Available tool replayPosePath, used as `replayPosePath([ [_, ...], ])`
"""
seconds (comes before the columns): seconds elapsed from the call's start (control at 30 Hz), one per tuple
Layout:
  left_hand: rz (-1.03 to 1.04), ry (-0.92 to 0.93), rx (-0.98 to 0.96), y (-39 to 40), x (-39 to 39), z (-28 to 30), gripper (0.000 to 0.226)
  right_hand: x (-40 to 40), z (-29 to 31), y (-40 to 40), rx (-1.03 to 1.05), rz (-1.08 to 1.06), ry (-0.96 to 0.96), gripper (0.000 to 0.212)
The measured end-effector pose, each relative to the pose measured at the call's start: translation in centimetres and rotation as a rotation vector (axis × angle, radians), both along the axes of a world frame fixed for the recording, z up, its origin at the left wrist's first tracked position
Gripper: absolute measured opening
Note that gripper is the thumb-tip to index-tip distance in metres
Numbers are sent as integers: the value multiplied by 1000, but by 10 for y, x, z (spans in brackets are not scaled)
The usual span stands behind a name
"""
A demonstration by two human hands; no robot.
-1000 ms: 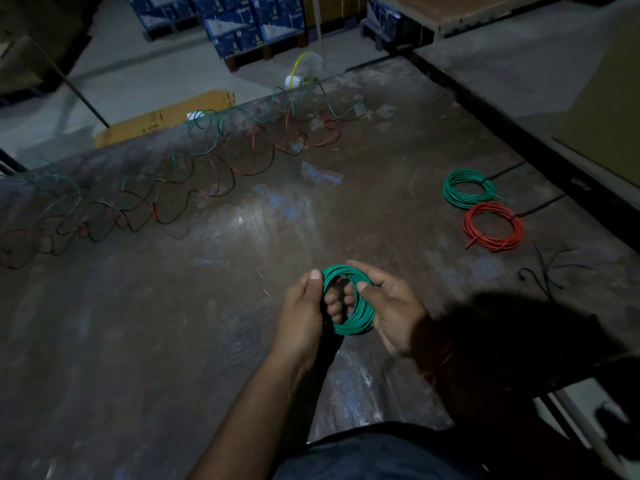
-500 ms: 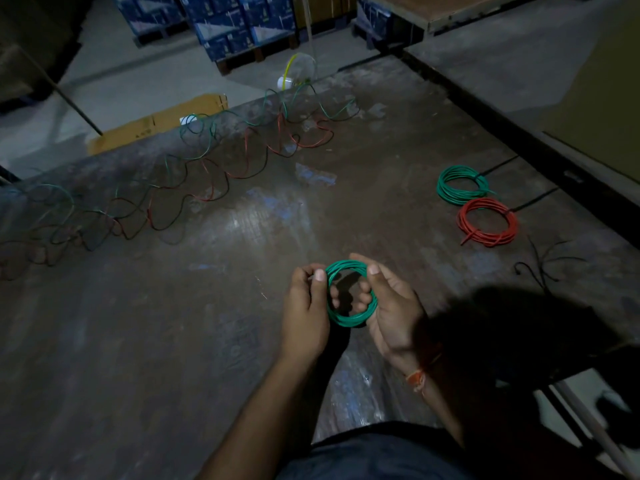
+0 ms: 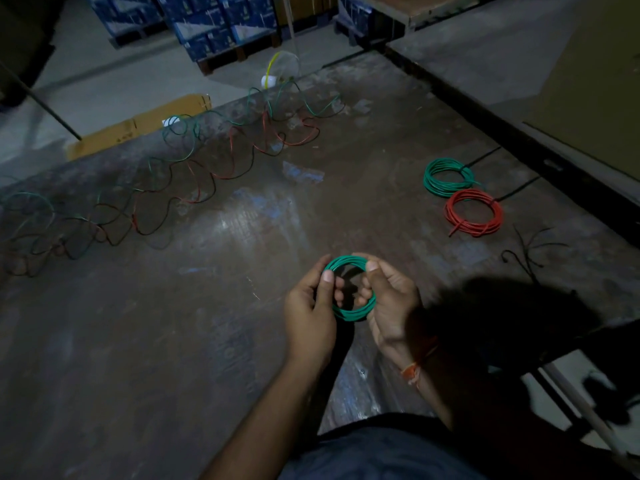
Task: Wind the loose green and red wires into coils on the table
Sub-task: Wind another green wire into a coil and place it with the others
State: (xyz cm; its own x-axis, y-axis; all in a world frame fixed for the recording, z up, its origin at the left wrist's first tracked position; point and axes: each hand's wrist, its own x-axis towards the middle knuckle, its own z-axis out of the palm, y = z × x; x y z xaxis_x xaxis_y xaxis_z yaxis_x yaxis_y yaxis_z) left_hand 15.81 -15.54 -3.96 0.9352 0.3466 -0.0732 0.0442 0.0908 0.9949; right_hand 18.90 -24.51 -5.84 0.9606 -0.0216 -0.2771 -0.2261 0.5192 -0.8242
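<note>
I hold a small green wire coil [image 3: 349, 263] just above the dark table [image 3: 207, 323]. My left hand [image 3: 310, 313] pinches its left side with thumb on top. My right hand [image 3: 391, 306] grips the right side, fingers curled through the ring. Loose green and red wires [image 3: 214, 161] snake in loops across the far left of the table. A finished green coil [image 3: 446, 177] and a finished red coil [image 3: 472, 212] lie flat at the right.
Thin black wire pieces [image 3: 526, 254] lie near the right edge. A yellow cardboard box [image 3: 138, 126] sits beyond the table's far edge, and blue cartons [image 3: 221, 26] stand on the floor behind. A second raised surface [image 3: 502, 71] runs along the right.
The coil has been turned slightly in my hands, and both hands shifted a little up and away from my body. The loose wires and finished coils stay put.
</note>
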Motion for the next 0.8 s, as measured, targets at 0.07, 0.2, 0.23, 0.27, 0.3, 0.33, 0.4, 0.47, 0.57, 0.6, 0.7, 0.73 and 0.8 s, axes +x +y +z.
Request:
replayPosePath([
  [0.07,-16,3,-55,-2,2,-2,27,-1,-3,-3,-28,-15,-9,31],
  [0.2,-71,34,-170,-12,10,-7,26,-3,-9,-18,-94,-62,-2,29],
  [0.23,-82,48,-199,-15,13,-9,25,-4,-11,-23,-85,-64,7,27],
  [0.27,-92,56,-205,-18,16,-12,25,-4,-11,-27,-66,-60,15,27],
  [0.3,-105,60,-200,-20,19,-15,24,-4,-10,-32,-56,-52,29,31],
  [0.33,-123,59,-200,-23,21,-17,23,-3,-11,-38,-74,-39,44,31],
  [0.4,-154,62,-241,-29,26,-19,23,0,-9,-52,-178,-6,63,23],
  [0.47,-164,73,-285,-36,30,-19,24,2,-10,-70,-354,4,55,25],
  [0.57,-211,57,-290,-47,34,-15,25,-3,-10,-93,-700,-85,-38,45],
  [0.6,-222,54,-287,-50,36,-15,25,-5,-8,-101,-796,-128,-78,46],
  [0.7,-244,59,-279,-57,39,-17,27,-6,-5,-130,-1118,-250,-200,27],
  [0.73,-254,62,-280,-60,40,-18,27,-3,-5,-139,-1225,-283,-227,23],
  [0.8,-269,78,-299,-65,41,-20,25,5,-5,-156,-1377,-328,-252,15],
])
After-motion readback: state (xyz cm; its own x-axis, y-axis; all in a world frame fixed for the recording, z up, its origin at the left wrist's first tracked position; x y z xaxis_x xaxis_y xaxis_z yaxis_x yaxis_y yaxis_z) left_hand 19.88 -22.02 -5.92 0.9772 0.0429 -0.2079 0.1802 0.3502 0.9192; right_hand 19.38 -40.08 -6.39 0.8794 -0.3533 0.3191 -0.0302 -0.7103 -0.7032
